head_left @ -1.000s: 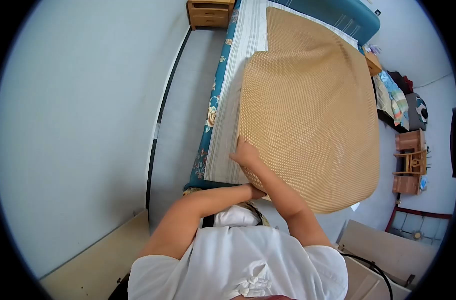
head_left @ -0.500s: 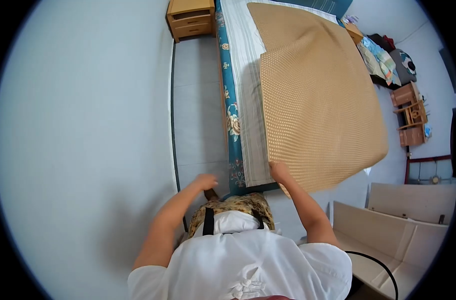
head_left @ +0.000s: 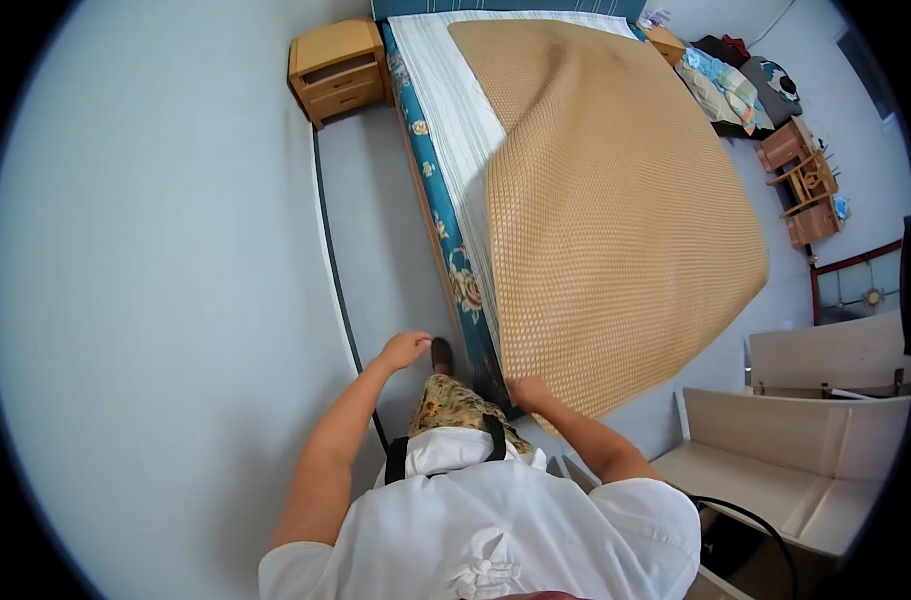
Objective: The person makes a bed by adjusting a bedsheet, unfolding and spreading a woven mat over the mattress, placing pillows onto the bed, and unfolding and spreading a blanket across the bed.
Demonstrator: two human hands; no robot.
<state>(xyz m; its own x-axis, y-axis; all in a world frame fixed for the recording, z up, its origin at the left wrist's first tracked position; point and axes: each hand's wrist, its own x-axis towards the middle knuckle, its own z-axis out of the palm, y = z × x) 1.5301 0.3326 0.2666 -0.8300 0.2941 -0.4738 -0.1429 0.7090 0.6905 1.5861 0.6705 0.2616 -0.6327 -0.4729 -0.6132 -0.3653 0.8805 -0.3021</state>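
Mat (head_left: 625,230) edge in your closed right hand (head_left: 528,393) at the bed's near corner, your left hand (head_left: 405,349), half-open and empty, beside the bed (head_left: 463,280).

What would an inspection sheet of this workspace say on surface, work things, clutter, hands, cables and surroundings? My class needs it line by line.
Surface: bed with a striped sheet, partly covered.
Work things: tan mat, rumpled, spread askew over the sheet.
Clutter: cloth pile beyond the bed's right side.
Right hand: gripping the mat's edge at the bed's foot.
Left hand: off the mat, nothing seen in it.
Cables: black cable or hose at lower right; its ends cannot be traced.
Surroundings: nightstand at the upper left, pale cabinet at lower right.
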